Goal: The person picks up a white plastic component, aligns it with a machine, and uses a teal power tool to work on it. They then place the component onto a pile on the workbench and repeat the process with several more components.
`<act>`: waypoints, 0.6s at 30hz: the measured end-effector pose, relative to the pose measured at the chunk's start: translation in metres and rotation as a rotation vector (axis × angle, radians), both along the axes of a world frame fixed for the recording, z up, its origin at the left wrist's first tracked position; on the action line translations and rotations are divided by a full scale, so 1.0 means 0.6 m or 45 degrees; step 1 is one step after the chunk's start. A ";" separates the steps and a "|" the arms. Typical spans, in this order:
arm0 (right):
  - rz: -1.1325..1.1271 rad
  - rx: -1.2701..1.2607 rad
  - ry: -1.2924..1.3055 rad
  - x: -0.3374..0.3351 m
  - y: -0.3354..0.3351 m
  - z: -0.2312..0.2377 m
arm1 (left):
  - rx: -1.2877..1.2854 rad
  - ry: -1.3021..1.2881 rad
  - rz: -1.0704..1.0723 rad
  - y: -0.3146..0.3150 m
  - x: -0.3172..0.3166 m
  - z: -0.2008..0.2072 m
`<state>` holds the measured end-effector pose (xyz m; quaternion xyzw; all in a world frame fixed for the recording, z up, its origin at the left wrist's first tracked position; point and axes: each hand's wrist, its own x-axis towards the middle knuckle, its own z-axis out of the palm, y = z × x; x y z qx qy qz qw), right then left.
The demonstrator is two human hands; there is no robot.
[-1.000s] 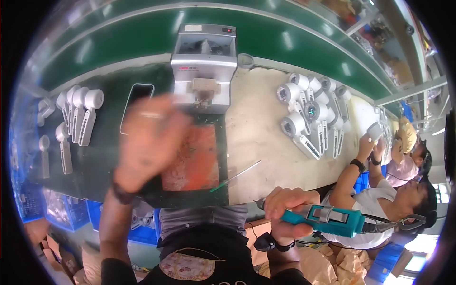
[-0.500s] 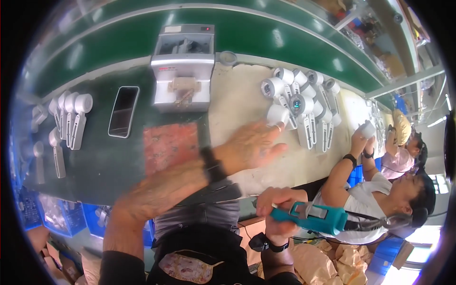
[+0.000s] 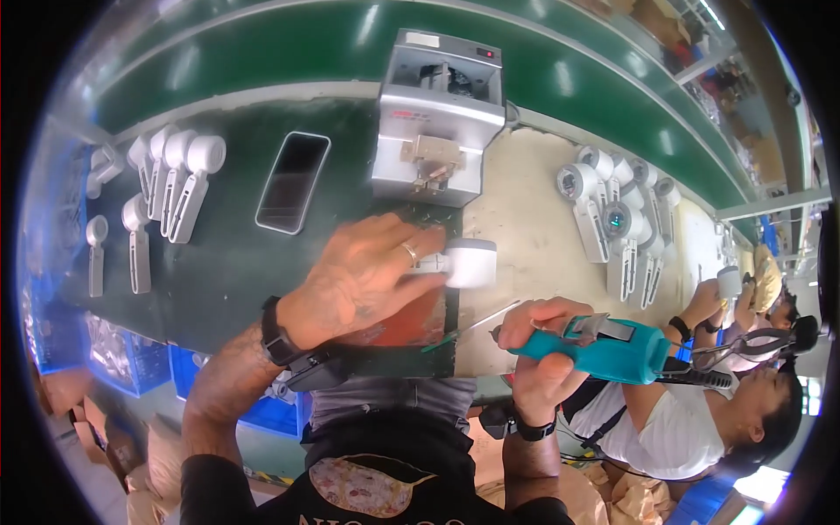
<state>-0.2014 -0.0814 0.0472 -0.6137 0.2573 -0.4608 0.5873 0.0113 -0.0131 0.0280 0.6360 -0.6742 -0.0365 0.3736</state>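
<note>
Left hand [image 3: 372,276] closed on white device [image 3: 474,264]; right hand [image 3: 544,350] apart, round teal driver [image 3: 612,352]. From left hand: machine [image 3: 430,127], 1 o'clock; phone [image 3: 294,182], 11; slim screwdriver [image 3: 472,325] between hands, 4.

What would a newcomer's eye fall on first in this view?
Probably the teal electric screwdriver in the right grip, at lower right. Near the middle, the left grip holds a white handheld fan by its handle. Behind it, at top centre, stands a silver screw feeder with a small red light.
</note>
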 end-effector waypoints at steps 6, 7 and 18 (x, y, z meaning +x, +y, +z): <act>0.017 -0.076 -0.086 0.057 -0.005 0.046 | -0.030 0.019 -0.094 -0.002 0.015 -0.013; 0.017 -0.086 -0.079 0.069 -0.013 0.051 | -0.041 0.026 -0.094 -0.007 0.018 -0.012; 0.101 -0.503 -0.023 0.254 -0.119 0.049 | -0.026 0.005 -0.120 0.007 0.039 -0.042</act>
